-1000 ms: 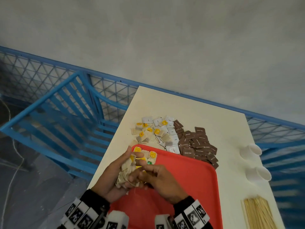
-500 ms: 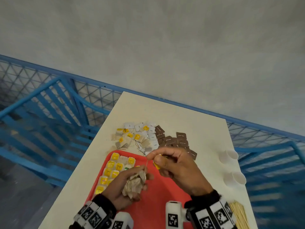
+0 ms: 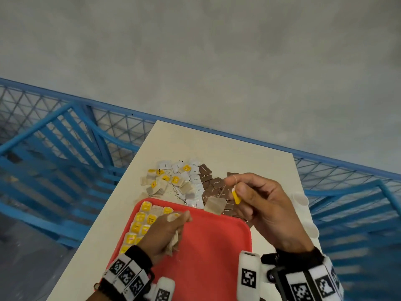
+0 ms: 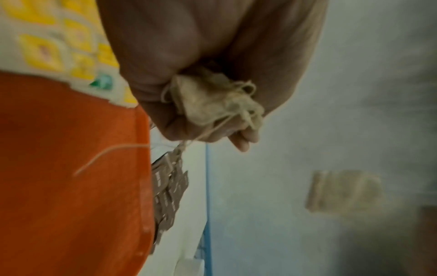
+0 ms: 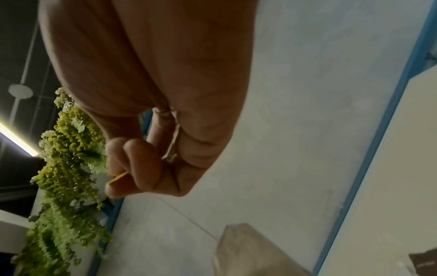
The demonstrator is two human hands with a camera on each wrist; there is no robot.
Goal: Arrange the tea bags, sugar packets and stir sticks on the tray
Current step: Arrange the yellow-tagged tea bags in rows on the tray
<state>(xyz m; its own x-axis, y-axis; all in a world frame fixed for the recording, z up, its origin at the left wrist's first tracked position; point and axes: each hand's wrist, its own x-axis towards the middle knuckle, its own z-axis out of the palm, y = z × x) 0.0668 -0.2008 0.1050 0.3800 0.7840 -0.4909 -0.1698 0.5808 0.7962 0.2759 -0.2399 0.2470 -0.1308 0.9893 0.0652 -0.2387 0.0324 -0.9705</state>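
Vs. half a sec earlier: R hand [image 3: 267, 205] was further from the clump, w/ one tea bag [image 3: 213, 205] now hanging free on its string below the R fingers; before, that bag wasn't separate from the clump. L hand [image 3: 161, 232] had turned knuckles-up, further L over the tray. Camera view also shifted, table sat more central.

L to R: blue slatted railing [image 3: 65, 148] w/ mesh panels ran behind the table. Cream table [image 3: 217, 146], flat, matte, specks of tea dust near the pile. Grey plaster-like wall [image 3: 195, 51] behind. Red plastic tray [image 3: 212, 253], rounded corners, smooth. On tray's L part, rows of tea bags w/ yellow tags [image 3: 141, 222], laid flat, touching each other. L hand was fisted round a crumpled clump of tea bags [image 4: 212, 100], papery beige, strings tangled, held over the tray. Beyond tray's far edge: loose pile of tea bags [image 3: 162, 181], then white sugar packets [image 3: 193, 181], square, glossy, then brown packets [image 3: 211, 183]. R hand pinched a yellow tag [image 3: 236, 195] btwn thumb & fingers, other fingers curled; dangling bag hung over the tray's far rim. R of hand, white paper cups [image 3: 300, 197] partly hidden. Stir sticks not in view. R wrist view showed green foliage [image 5: 68, 158], blurry.
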